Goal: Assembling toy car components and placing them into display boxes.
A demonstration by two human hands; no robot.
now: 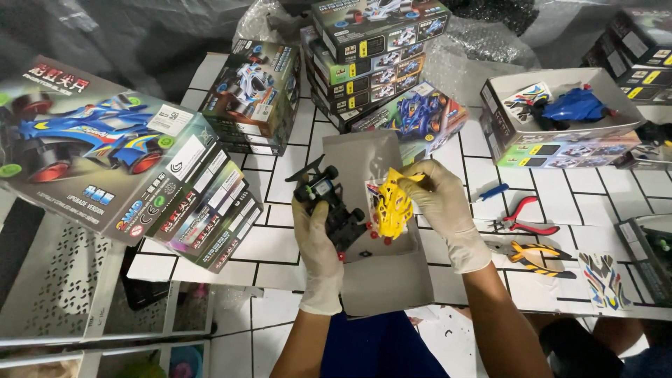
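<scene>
My left hand point(318, 245), in a white glove, grips a black toy car chassis point(334, 206) with black wheels and red hubs, held above an open grey box tray point(381, 273). My right hand point(441, 203), also gloved, holds a yellow toy car body shell point(393, 203) right beside the chassis, touching or nearly touching it. A sticker sheet lies partly hidden under the shell.
Stacks of toy car boxes point(119, 161) point(255, 94) point(371, 49) ring the white tiled table. An open box with a blue car shell point(574, 105) sits at right. Red pliers point(525, 217), yellow cutters point(535, 255), a blue screwdriver point(493, 191) and a sticker sheet point(603, 280) lie at right.
</scene>
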